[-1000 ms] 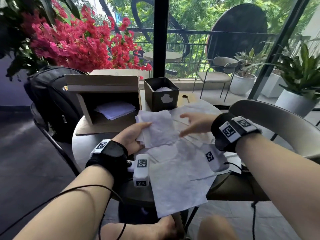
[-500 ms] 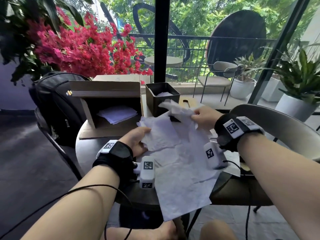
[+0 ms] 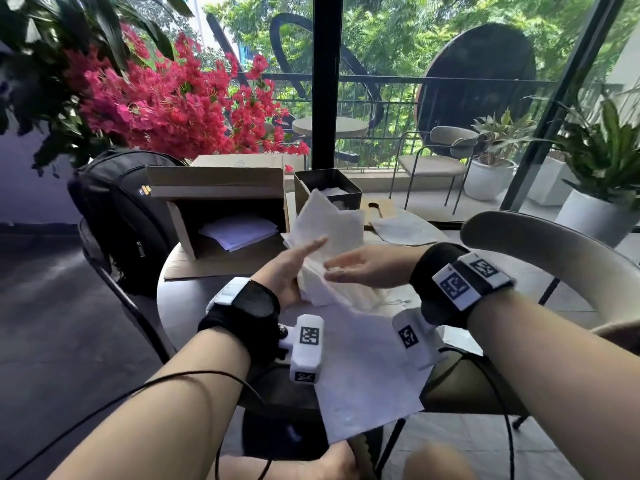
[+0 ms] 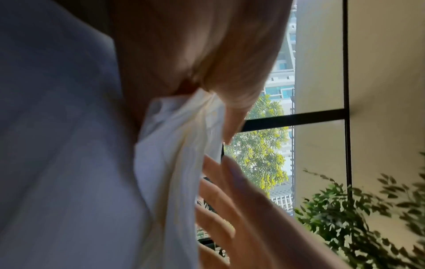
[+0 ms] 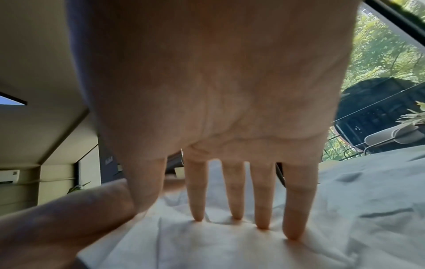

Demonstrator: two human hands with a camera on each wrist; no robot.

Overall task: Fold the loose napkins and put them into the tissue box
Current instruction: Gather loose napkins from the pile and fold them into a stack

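While the left hand (image 3: 291,271) props a white napkin (image 3: 332,223) up off the table (image 3: 187,292), fingers nearly straight with its lower edge caught at the thumb, the right hand (image 3: 363,270) lies spread, fingertips (image 5: 262,224) pressing paper flat. More loose napkins (image 3: 363,368) sprawl toward the near edge; the tissue box (image 3: 327,188) stands just behind. Such paper looks featherlight, limp and easily torn, so corners and edges seem best to pinch, gently.
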